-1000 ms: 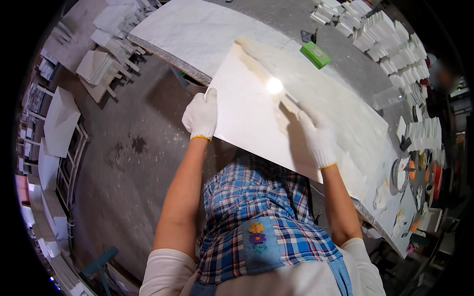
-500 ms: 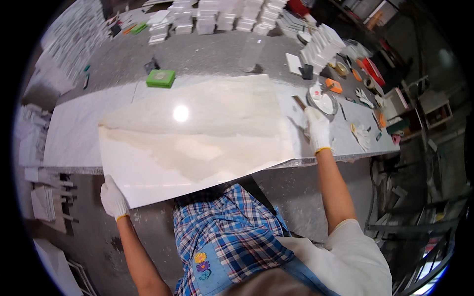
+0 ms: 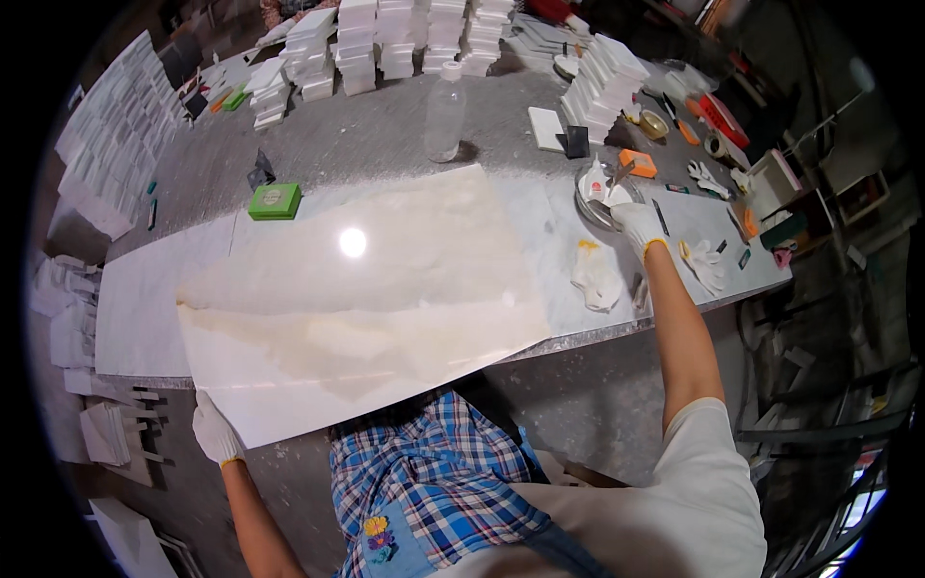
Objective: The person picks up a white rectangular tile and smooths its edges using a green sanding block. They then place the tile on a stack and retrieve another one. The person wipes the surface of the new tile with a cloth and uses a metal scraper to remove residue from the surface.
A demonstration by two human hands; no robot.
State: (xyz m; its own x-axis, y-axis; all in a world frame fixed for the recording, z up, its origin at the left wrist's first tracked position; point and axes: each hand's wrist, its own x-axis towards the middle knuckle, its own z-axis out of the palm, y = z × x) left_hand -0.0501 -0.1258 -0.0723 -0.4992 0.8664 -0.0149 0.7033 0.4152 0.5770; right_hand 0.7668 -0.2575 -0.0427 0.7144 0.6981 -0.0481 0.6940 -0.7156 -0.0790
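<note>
The large glossy cream stone slab [image 3: 356, 299] lies flat on the grey workbench [image 3: 385, 135], its long axis running left to right across the person's body and its near edge jutting over the bench's front edge, above a plaid apron [image 3: 434, 472]. Nearest of all, the gloved left hand [image 3: 216, 433] sits at the slab's near-left corner, fingers curled up against the overhanging edge and seemingly gripping it from below, though the underside is hidden. The slab therefore stretches away from that hand to the right and toward the far side, so the left hand is the one on it; the right is well clear of its right end. Further out, the gloved right hand [image 3: 636, 220] reaches over the bench's right part to a shallow metal bowl [image 3: 599, 193] of white paste, fingers closed round what looks like a small tool, too small to be sure. Between bowl and slab lies a crumpled white glove [image 3: 595, 277], with another glove [image 3: 705, 265] beside the forearm. Beyond the slab's far edge rest a green block [image 3: 275, 201] and a clear plastic bottle [image 3: 444, 114], and farthest back stand stacks of white tiles [image 3: 405, 39].
</note>
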